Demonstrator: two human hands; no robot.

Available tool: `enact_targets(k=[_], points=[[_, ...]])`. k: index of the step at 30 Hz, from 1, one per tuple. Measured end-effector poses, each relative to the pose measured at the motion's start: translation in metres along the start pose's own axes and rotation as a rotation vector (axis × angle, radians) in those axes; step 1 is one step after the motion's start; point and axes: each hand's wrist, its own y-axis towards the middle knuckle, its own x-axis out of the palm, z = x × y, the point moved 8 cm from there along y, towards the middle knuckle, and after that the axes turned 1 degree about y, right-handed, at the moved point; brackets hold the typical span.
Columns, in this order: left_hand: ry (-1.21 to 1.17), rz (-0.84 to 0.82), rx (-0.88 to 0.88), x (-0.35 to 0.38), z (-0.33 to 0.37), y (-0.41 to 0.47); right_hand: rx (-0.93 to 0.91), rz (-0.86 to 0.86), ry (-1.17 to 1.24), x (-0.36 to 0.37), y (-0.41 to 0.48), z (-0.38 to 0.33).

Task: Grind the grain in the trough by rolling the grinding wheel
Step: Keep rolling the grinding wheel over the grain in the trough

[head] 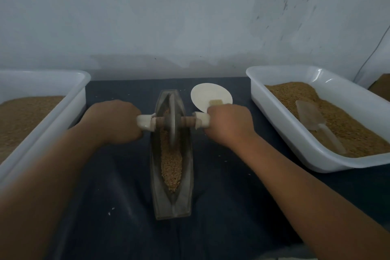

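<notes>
**Two hands grip a grinding wheel's axle over a grain-filled trough**

The fingers of the left hand curl down and around one white sleeved handle. Those of the right hand wrap the matching white handle. Only the backs of the hands face the camera, so how tightly the fingertips close underneath cannot be told.

Between the handles runs a short brown wooden axle. It passes through the centre of a dark grey, disc-shaped grinding wheel. The wheel stands upright in the far half of a long, grey, boat-shaped trough, with its lower edge in the groove. Golden-brown grain fills the groove from the wheel towards the near end.

The trough lies lengthwise on a dark blue cloth. Just beyond the right hand sits a round white plate. A white plastic tub heaped with grain stands on the left. Another white tub on the right holds grain and a translucent scoop.

Risks, as a judgement: if one hand pushes harder, the wheel may tilt and ride up a trough wall, throwing grain onto the cloth. A long forward stroke may overrun the far tip or carry the right knuckles into the plate. The trough may also slide on the cloth.
</notes>
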Motion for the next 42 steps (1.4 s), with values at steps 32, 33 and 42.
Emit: enact_targets(k=[32,33,42], points=[[-0.003,-0.089,0.078,0.005,0.016,-0.054,-0.137,-0.142,0.009,-0.012,-0.049,-0.004],[-0.010,-0.116,0.086,0.007,0.017,-0.058,-0.149,-0.151,0.006,-0.015,-0.053,-0.004],[-0.207,-0.164,-0.034,0.021,0.005,-0.038,-0.129,0.031,-0.082,-0.019,-0.004,-0.015]])
